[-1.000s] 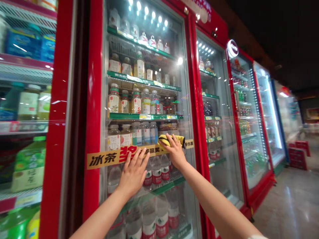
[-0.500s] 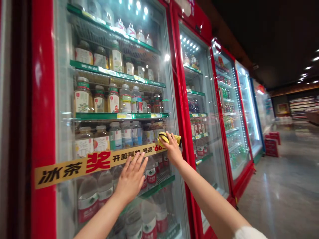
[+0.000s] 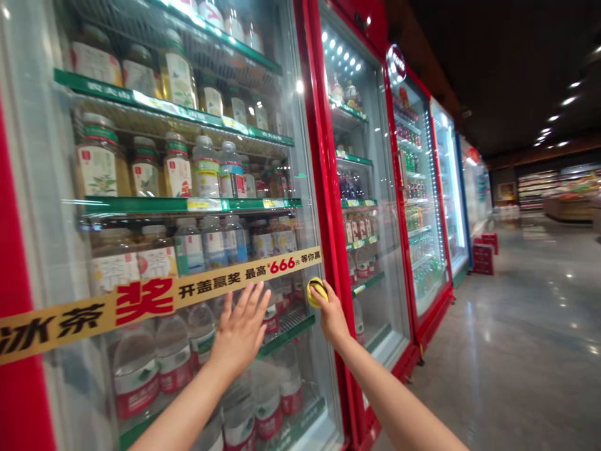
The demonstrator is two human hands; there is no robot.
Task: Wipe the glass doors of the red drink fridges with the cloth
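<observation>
My right hand (image 3: 332,312) is closed around a folded yellow cloth (image 3: 317,292) with a dark edge. It is close to the right side of the glass door (image 3: 307,313) of a red-framed drinks fridge, just below the end of a yellow banner strip (image 3: 201,289). Lower left of the strip's red number, my left hand (image 3: 240,335) lies flat with fingers spread, its fingertips near the strip's lower edge. It holds nothing. Whether its palm presses on the glass cannot be seen. Behind the glass, tea bottles (image 3: 101,160) and water bottles (image 3: 136,376) stand on shelves.
More glass-door fridges (image 3: 416,207) run along the wall to the right, one with a handle (image 3: 402,170). Red boxes (image 3: 483,258) stand on the shiny floor (image 3: 516,351) farther off. Store shelves (image 3: 536,191) are at the back.
My right hand has moved down off the banner strip with the cloth, now bunched smaller, uncovering the strip's right end. My left hand stays spread near the strip. The view has shifted closer and rightward.
</observation>
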